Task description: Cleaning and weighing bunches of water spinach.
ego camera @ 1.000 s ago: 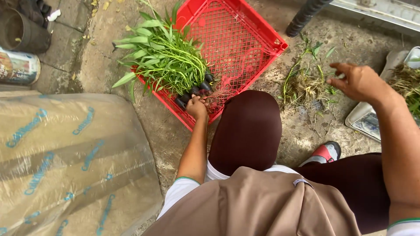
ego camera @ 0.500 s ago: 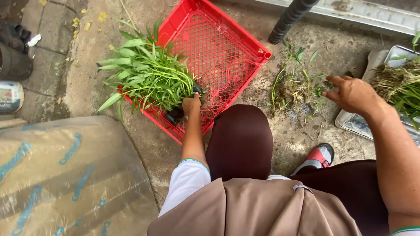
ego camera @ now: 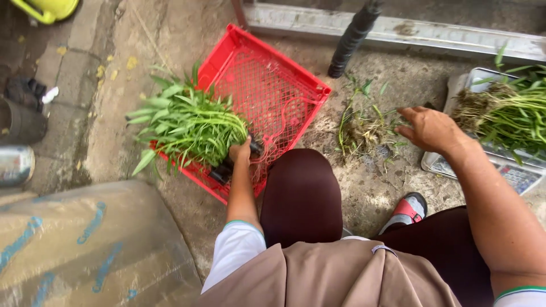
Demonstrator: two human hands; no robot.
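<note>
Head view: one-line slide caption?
Left hand grips leafy greens in red crate; right hand open near scale.

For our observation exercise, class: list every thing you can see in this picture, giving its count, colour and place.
Crate: one, red plastic mesh, on the ground ahead.
Bunch of leafy greens: one, green, over the crate's near-left rim.
Trimmings: one pile, green-brown, on concrete right of the crate.
Rooted greens: one heap, green, on a scale.
Scale: one, grey, far right.
Hose: one, black, top centre.
Sack: one, tan with blue marks, bottom left.
Shoe: one, red-grey.
Left hand: grips the bunch's stems.
Right hand: open, above the trimmings.
</note>
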